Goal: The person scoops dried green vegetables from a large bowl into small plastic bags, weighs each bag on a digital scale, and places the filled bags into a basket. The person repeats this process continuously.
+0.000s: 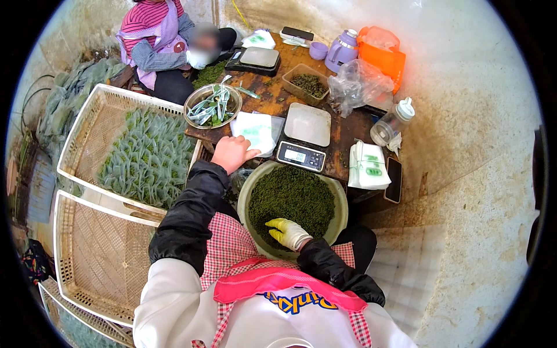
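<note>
My left hand (231,154) is bare and rests its fingers on the near left corner of a stack of clear plastic bags (255,129) with green print, the thumb held apart. My right hand (288,233) wears a yellow and white glove. Its slightly parted fingers touch a heap of small dark green, grainy plant pieces (296,200) in a pale round basin (341,216) between my knees. Beyond the basin stands a digital scale (301,155) with a bare metal plate (308,124). Just past the bags, a metal bowl (189,113) holds green-and-white strips.
Left are a crate (87,145) with rows of filled bags and a second crate (104,261). The wooden table (272,93) bears another scale (260,57), a tub (304,84), a purple flask (342,51), a bottle (392,122) and more bags (369,166). A co-worker (159,43) sits far left.
</note>
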A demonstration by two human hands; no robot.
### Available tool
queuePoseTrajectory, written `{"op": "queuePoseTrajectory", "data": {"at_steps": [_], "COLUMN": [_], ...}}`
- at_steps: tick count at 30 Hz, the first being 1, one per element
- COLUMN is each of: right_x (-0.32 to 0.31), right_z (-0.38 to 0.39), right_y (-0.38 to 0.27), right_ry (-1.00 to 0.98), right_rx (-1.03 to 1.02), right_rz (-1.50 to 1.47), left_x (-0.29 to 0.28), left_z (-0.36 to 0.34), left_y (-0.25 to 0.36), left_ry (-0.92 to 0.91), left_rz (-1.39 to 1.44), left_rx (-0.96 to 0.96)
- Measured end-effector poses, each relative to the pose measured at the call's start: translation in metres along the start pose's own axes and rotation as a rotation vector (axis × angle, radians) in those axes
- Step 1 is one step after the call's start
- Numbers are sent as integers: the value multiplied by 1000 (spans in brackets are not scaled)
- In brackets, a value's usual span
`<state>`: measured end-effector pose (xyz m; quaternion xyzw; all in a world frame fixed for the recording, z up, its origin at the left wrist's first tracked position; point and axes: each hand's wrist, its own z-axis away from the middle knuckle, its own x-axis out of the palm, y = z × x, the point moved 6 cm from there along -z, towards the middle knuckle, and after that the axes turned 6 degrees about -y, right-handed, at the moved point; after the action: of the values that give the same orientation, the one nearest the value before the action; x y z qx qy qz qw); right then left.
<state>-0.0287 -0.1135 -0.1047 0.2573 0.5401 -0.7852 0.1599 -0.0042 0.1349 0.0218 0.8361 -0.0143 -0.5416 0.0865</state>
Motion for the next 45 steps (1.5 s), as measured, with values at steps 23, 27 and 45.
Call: {"op": "queuePoseTrajectory", "data": {"at_steps": [23,27,45], "right_x": [-77,-64,-66], "right_z": [14,20,-76], "right_y": [-36,-23,17], "right_ry": [497,514,-66], "right_rx": [4,140,93], "right_rz": [-1128,-1200,518], "left_x": [-30,-25,-27], "left_z": [57,76,111], "left_y": [131,141,74], "left_ry": [-28,38,88], "left_rz": [397,419,659], "left_rx": [3,-144,-550]}}
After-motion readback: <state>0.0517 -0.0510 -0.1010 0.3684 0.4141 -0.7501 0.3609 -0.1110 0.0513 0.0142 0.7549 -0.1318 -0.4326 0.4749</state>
